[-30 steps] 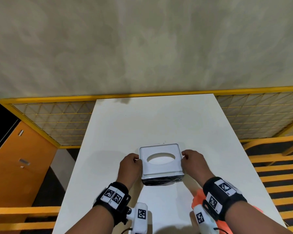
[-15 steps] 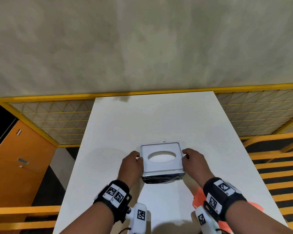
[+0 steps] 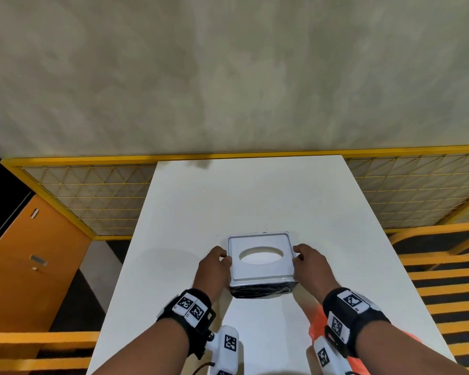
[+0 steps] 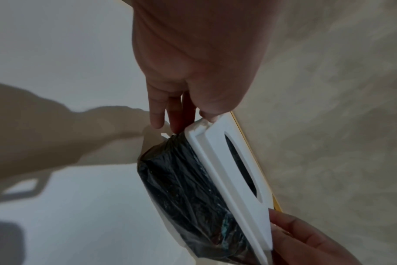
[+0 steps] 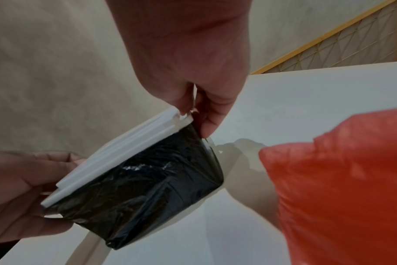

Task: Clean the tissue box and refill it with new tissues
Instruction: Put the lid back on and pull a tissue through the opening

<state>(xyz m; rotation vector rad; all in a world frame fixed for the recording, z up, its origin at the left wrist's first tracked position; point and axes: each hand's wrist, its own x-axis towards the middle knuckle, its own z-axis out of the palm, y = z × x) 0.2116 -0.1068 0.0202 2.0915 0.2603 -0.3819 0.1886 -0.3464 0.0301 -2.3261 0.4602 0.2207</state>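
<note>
Industrial workspace — yellow mesh fencing (image 3: pixel 87 196), white table (image 3: pixel 255 201), orange cabinet (image 3: pixel 30 266).

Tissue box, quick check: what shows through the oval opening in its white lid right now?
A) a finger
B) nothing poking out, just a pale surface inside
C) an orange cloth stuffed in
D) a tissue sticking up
B: in the head view the tissue box, held by the left hand and right hand, shows only a flat pale surface through the opening, nothing protruding.

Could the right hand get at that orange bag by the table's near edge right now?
Probably not at once: the right hand grips the tissue box together with the left hand. The orange bag lies just behind it, nothing between.
</note>
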